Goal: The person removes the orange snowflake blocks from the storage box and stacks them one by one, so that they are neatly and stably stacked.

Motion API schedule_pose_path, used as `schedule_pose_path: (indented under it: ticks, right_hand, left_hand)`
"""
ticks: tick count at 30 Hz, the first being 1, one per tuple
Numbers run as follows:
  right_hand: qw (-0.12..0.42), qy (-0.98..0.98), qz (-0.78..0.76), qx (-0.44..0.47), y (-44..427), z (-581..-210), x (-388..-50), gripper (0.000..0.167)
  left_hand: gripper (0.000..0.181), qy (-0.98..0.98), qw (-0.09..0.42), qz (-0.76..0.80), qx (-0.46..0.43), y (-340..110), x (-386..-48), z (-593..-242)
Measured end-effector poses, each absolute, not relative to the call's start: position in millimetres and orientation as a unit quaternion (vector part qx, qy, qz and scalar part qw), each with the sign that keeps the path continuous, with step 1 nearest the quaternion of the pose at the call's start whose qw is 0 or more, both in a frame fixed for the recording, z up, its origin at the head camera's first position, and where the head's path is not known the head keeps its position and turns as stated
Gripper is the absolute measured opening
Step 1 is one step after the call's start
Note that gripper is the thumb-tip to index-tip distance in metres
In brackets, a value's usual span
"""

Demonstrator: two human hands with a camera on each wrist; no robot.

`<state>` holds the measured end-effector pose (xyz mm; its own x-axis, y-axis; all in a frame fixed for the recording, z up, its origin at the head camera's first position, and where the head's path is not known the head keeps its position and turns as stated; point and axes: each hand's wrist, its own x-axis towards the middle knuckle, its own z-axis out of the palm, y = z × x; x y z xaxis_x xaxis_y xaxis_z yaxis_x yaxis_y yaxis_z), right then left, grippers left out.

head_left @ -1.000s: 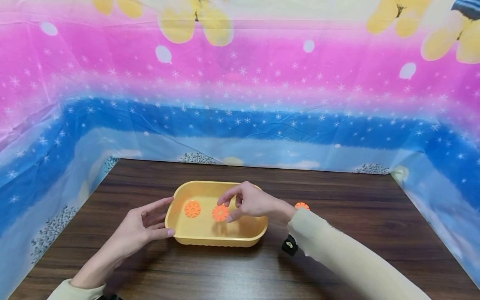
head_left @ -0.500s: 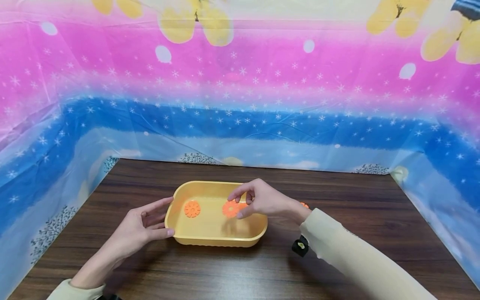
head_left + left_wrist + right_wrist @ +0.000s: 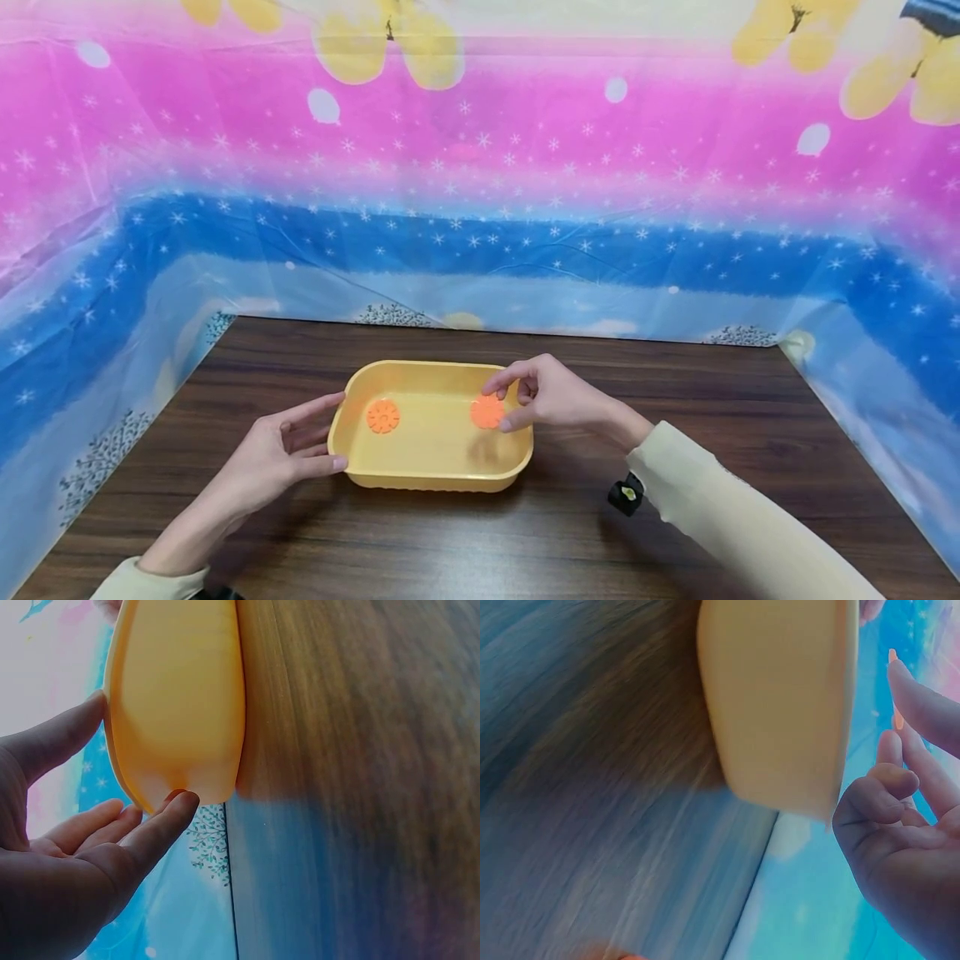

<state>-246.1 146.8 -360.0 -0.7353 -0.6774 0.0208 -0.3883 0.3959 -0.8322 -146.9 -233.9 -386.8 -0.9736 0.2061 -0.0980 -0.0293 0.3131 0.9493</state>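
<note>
A yellow tray [image 3: 427, 482] stands on the table, and an orange notched disc [image 3: 383, 417] lies in its left part. The left hand [image 3: 258, 467] rests thumb and fingertips on the tray's left end; in the left wrist view this hand [image 3: 90, 832] touches the tray wall [image 3: 180, 690]. Above the tray's right part the right hand [image 3: 558, 393] pinches a second orange disc [image 3: 487, 412] between thumb and index finger. The right wrist view shows the pinched disc [image 3: 898, 716] edge-on, higher than the tray rim, with the other fingers of the right hand [image 3: 907, 817] curled.
The dark wooden table [image 3: 480, 550] extends around the tray. A patterned pink and blue cloth [image 3: 480, 242] stands behind it and along both sides. Part of an orange piece [image 3: 634, 958] shows at the bottom edge of the right wrist view.
The right hand has moved to the right over the tray, carrying the pinched disc with it. The left hand and the tray have stayed in place.
</note>
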Motion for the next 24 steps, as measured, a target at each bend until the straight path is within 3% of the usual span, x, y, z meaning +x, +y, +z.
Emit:
schedule_pose_path:
  ticks: [24]
  right_hand:
    - [0.120,0.854,-0.447,-0.237,225,-375,-245,0.041]
  left_hand:
    - [0.083,0.806,0.098,0.581,0.060,-235,-147,-389]
